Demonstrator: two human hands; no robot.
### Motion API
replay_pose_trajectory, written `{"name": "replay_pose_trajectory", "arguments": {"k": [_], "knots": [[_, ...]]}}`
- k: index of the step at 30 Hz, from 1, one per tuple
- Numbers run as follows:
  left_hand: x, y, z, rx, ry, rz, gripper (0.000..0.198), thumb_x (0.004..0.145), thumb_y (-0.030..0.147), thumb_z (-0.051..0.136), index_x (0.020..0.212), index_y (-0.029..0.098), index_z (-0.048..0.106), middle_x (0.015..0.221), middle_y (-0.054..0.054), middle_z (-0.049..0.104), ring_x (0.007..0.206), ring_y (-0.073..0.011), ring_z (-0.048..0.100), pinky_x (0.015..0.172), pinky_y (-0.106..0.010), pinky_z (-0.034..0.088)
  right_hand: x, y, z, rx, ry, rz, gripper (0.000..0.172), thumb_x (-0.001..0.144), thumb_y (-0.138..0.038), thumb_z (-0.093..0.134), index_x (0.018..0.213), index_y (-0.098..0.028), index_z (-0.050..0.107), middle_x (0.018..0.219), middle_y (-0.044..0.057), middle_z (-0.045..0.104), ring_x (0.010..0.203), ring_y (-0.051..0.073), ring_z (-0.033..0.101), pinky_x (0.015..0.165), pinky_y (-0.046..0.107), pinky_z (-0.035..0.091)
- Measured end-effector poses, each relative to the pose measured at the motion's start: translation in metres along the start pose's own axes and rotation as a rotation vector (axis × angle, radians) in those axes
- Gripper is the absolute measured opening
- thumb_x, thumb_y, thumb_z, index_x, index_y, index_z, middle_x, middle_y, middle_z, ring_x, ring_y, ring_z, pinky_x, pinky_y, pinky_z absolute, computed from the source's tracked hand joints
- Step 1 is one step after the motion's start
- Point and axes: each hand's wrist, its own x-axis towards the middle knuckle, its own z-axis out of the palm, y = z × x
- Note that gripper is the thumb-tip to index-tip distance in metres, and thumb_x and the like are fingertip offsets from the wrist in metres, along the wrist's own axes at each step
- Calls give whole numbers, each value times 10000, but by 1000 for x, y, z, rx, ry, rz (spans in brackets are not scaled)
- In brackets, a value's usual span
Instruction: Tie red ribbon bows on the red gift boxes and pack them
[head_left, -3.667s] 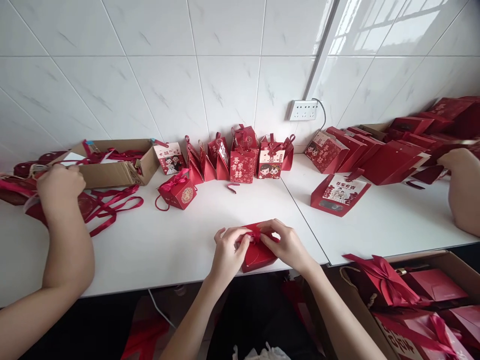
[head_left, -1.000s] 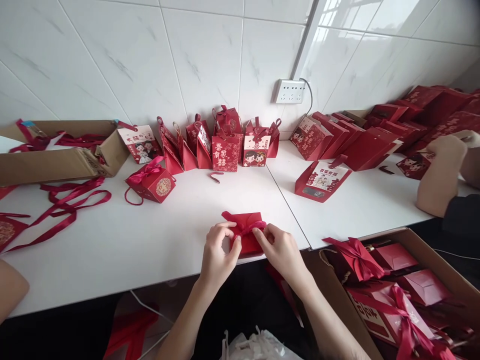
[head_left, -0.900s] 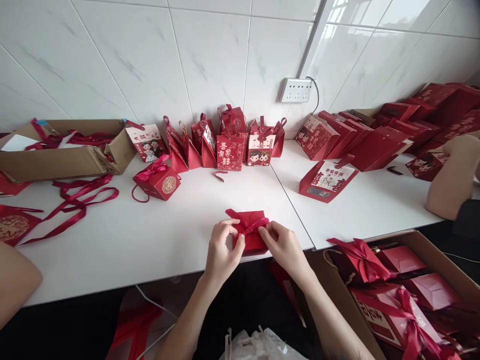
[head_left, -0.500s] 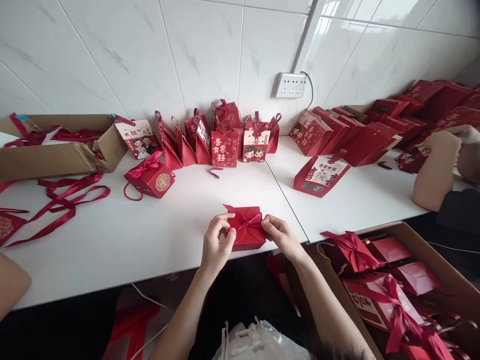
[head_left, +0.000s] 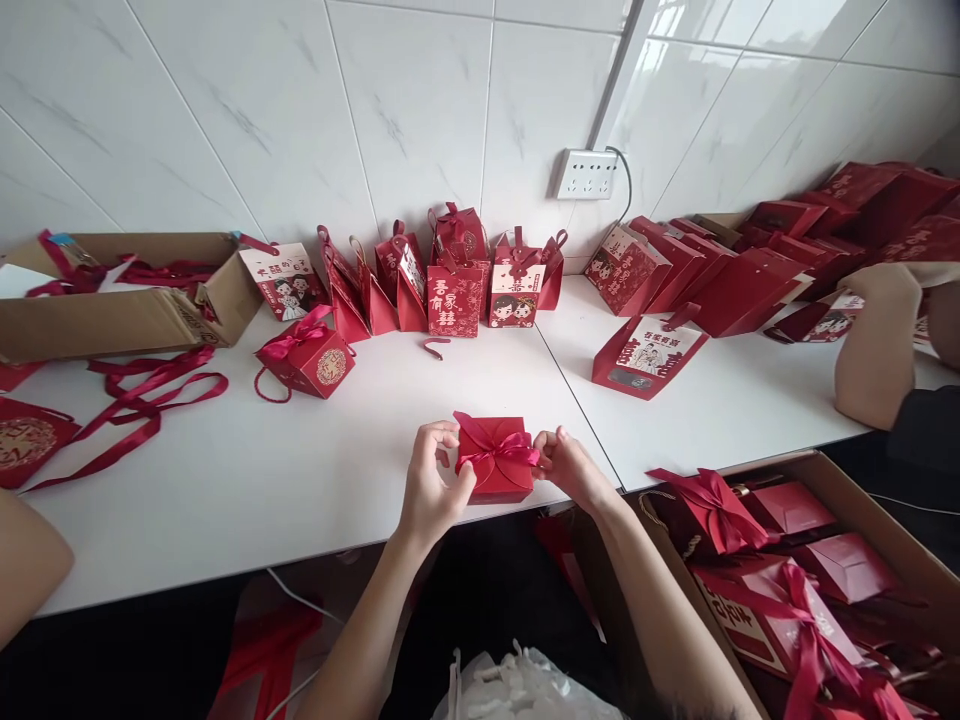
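Note:
A small red gift box (head_left: 496, 462) stands at the near edge of the white table (head_left: 315, 470), with a dark red ribbon (head_left: 495, 450) tied across its petal-shaped top. My left hand (head_left: 431, 480) pinches the ribbon's left end beside the box. My right hand (head_left: 570, 468) pinches the ribbon's right end on the other side. Both hands have their fingers closed on the ribbon.
Red gift boxes and bags (head_left: 450, 285) line the tiled wall; one tied box (head_left: 306, 358) lies to the left. Loose ribbons (head_left: 131, 400) and an open carton (head_left: 112, 305) lie at left. Another carton (head_left: 795, 570) of boxes stands lower right. Other people's arms show at right (head_left: 877, 345) and lower left (head_left: 26, 565).
The box has turned from tilted toward me to upright on the table. My hands have moved apart to its sides, drawing the ribbon ends out into a bow.

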Motion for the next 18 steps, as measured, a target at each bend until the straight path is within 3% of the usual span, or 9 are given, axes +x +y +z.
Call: {"name": "replay_pose_trajectory", "arguments": {"k": [2, 5, 9, 13, 18], "knots": [[5, 8, -3, 86, -24, 125, 250, 730, 133, 521, 965, 214, 506, 989, -70, 591, 846, -188, 568, 691, -323, 496, 2, -3, -2, -40, 15, 111, 555, 715, -730, 576, 739, -176, 575, 600, -18, 494, 577, 144, 521, 595, 306, 455], [13, 19, 0, 235, -165, 255, 138, 818, 145, 512, 920, 217, 570, 912, -41, 613, 881, -197, 555, 811, -362, 469, 2, -7, 2, -83, 16, 172, 514, 758, -669, 588, 894, -174, 599, 752, 29, 607, 683, 159, 588, 657, 307, 480], [18, 20, 9, 399, -234, 307, 95, 876, 159, 519, 843, 208, 592, 837, -14, 622, 803, -176, 553, 765, -337, 441, 1, -15, 9, -48, 14, 86, 376, 696, -501, 738, 775, -167, 584, 768, 11, 599, 690, 126, 565, 665, 274, 460], [16, 13, 13, 439, -222, 336, 82, 887, 168, 526, 860, 202, 596, 818, -12, 607, 797, -170, 554, 750, -328, 433, 7, -30, 5, -71, 87, -13, 373, 625, -444, 788, 743, -173, 561, 653, -32, 557, 600, 98, 517, 623, 261, 425], [12, 12, 13, 455, -192, 370, 87, 879, 163, 540, 871, 204, 617, 874, -29, 589, 823, -170, 559, 789, -341, 445, 36, -50, -4, -406, 51, -119, 422, 631, -492, 718, 868, -171, 581, 665, -28, 559, 564, 97, 488, 587, 269, 415]]}}
